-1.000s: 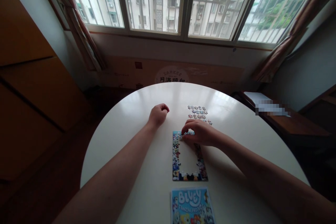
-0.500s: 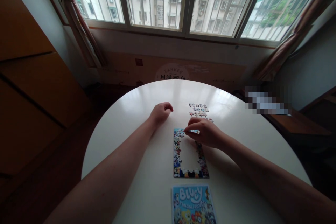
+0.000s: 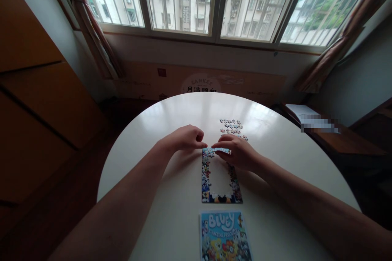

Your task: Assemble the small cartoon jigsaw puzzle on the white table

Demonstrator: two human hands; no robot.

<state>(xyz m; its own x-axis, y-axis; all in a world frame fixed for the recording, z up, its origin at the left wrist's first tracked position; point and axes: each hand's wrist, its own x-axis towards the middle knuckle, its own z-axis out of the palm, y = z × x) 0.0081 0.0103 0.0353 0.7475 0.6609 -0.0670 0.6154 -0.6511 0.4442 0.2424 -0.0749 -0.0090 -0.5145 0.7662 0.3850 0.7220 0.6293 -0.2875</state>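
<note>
At the upper edge of the partly assembled puzzle (image 3: 206, 179), the two hands come close together. The right hand (image 3: 237, 149) arches over the top border, its thumb and forefinger narrowly parted; whether a piece sits between them I cannot tell. The left hand (image 3: 188, 136) is beside the top left corner, fingers curled in, thumb reaching out to that corner, perhaps to steady it; nothing shows in its grip, though the curl could hide something. The puzzle lies flat on the white counter (image 3: 266, 130), its border pieces forming a ring around a pale middle. Just beyond the right hand, loose pieces (image 3: 231, 121) lie in short rows, probably so each can be seen singly and reached easily. Nearer the person, the Bluey picture card (image 3: 225, 236) faces them upright, presumably for checking against. Both forearms come in from the lower corners, angled inward, the left wrist bent toward the puzzle. Past the counter are a printed panel (image 3: 141, 77) and a barred window (image 3: 216, 12).
</note>
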